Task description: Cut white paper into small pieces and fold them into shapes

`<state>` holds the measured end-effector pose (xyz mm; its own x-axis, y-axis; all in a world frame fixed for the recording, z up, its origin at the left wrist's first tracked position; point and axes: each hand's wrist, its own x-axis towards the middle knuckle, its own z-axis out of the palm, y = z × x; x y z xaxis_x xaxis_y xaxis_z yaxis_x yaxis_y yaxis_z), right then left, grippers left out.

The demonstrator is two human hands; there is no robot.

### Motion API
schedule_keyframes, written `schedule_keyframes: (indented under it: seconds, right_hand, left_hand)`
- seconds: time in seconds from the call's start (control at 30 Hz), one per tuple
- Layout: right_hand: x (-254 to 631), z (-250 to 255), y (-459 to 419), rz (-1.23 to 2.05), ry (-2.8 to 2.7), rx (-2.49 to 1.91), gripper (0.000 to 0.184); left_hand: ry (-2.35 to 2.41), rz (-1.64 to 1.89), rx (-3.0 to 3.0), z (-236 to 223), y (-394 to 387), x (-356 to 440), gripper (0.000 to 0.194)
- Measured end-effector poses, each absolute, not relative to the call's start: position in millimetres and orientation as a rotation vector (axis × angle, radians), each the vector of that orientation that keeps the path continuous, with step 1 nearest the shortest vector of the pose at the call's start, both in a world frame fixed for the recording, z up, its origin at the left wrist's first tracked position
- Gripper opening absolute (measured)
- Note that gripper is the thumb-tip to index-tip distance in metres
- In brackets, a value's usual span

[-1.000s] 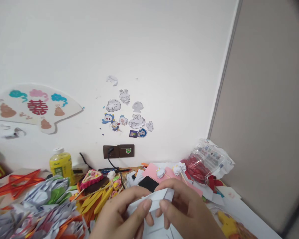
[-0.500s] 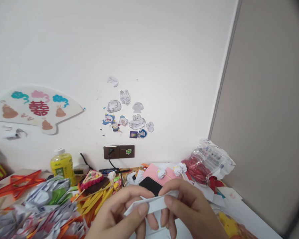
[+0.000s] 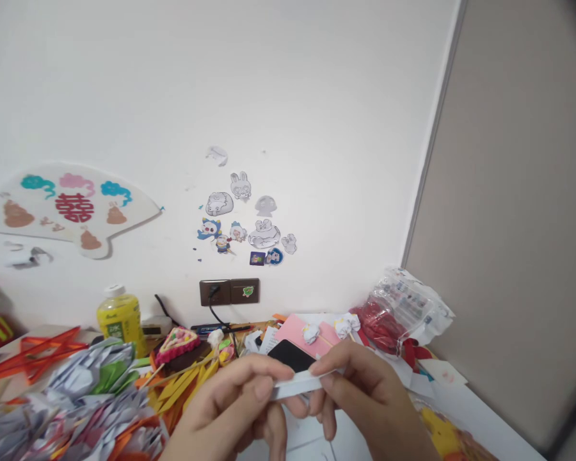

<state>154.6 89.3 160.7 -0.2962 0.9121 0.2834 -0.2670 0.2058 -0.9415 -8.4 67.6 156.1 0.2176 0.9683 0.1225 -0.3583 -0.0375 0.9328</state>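
A narrow strip of folded white paper (image 3: 298, 385) is stretched level between my two hands, low in the middle of the view. My left hand (image 3: 235, 403) pinches its left end between thumb and fingers. At the other end, the thumb and forefinger of my right hand (image 3: 365, 397) grip it. White sheets (image 3: 312, 435) lie on the table beneath my hands, partly covered by them. Just behind my fingertips is a black phone (image 3: 290, 355), lying against a pink card (image 3: 295, 333).
Piled folded papers (image 3: 96, 403) fill the left side, with yellow strips (image 3: 187, 387) and an orange star (image 3: 43, 352). A yellow bottle (image 3: 120, 317) stands by the wall. Crumpled paper balls on sticks (image 3: 348, 326) and a clear bag with red material (image 3: 386, 320) sit at the back right.
The paper between my hands has turned and now shows as a thinner, flatter strip. My left thumb has shifted left and up along it.
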Motion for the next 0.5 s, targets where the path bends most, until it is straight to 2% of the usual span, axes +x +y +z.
schedule_keyframes:
  seconds: [0.17, 0.5]
  right_hand:
    - [159.3, 157.5, 94.8, 1.336, -1.319, -0.666, 0.013]
    - [158.2, 160.7, 91.1, 1.328, -1.282, -0.712, 0.013]
  left_hand:
    - [0.812, 1.315, 1.152, 159.0, 68.7, -6.0, 0.030]
    - [0.939, 1.415, 1.155, 163.4, 64.0, -3.1, 0.022]
